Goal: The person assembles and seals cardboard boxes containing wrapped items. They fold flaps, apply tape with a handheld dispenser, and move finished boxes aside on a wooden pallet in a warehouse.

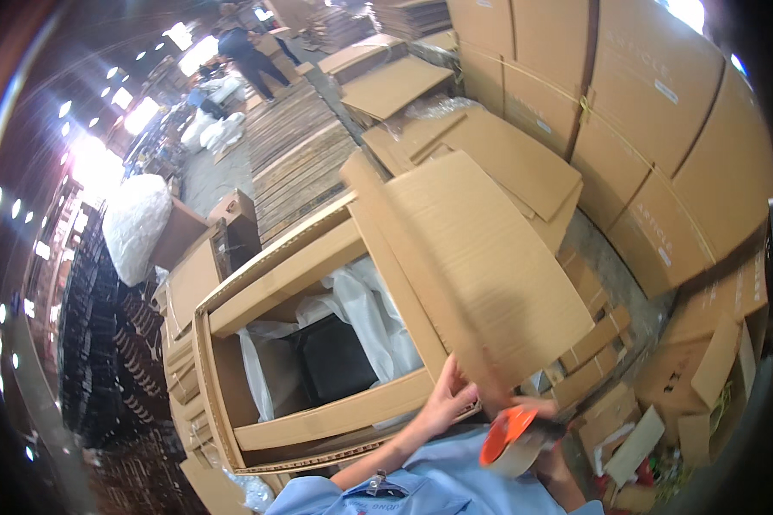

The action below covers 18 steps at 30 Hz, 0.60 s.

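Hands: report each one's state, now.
Left hand: at the cardboard strip, near end; grip unclear.
Right hand: holding an orange tape dispenser.

Indoors, a grey floor (225, 176) lies beside a slatted wooden platform (294, 163) stretching back; tall stacked cartons (644, 103) line the right; bright window-like openings (200, 56) glare at upper left.

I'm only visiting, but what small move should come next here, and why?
Perhaps steady the long cardboard strip with the left hand: the strip looks blurred beside the open carton, and the right hand holds an orange tape dispenser, which might be easier to use on a still strip.
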Motion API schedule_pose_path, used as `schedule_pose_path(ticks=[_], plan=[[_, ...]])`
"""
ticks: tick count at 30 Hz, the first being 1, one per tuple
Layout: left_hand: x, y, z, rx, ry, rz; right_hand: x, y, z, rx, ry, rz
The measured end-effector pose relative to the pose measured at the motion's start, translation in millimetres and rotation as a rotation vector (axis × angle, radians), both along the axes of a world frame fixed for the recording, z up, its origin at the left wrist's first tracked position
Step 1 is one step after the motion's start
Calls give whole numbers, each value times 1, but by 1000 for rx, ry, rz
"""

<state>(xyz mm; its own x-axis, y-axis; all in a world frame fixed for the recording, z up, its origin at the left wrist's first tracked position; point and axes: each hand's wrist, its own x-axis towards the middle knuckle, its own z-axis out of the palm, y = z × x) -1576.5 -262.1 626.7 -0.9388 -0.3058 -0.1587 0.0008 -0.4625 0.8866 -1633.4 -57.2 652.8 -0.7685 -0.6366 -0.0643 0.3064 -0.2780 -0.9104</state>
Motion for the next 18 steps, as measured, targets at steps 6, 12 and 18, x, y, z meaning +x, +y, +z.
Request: schedule_pose_path(ticks=[6, 12, 18], plan=[[49, -93, 24, 108, 125, 347, 15, -46, 21, 122, 63, 498], [144, -217, 142, -320, 360, 658, 80, -67, -9, -123, 52, 112], [255, -280, 180, -1060, -48, 454, 173, -97, -16, 53, -281, -298]])
